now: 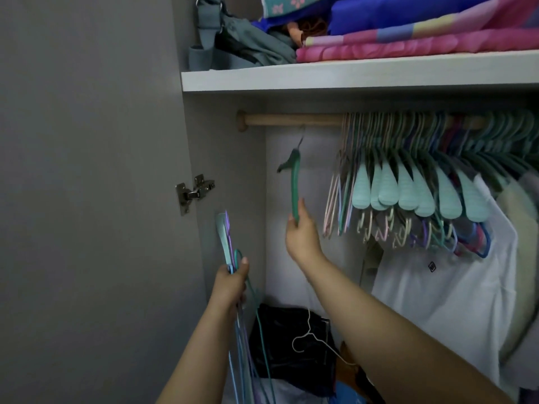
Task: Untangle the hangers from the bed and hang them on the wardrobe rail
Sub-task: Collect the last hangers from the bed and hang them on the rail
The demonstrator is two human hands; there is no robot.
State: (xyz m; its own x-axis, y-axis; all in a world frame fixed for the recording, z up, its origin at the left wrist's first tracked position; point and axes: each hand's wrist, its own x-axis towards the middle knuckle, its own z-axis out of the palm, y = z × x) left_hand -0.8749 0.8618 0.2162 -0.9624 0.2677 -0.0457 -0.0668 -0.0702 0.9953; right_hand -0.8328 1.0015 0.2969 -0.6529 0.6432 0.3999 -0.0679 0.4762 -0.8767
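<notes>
My right hand grips the lower end of a green plastic hanger. It holds the hanger upright, the metal hook just under the bare left stretch of the wooden wardrobe rail. Whether the hook sits on the rail is unclear. My left hand grips a bundle of thin blue, green and purple hangers low at the wardrobe's left side. Several pale green and pastel hangers hang packed along the rail to the right.
A shelf above the rail carries folded pink and blue bedding and a grey bag. The open door with its hinge stands at the left. A white shirt hangs at right. Dark folded clothes and a loose white wire hanger lie on the wardrobe floor.
</notes>
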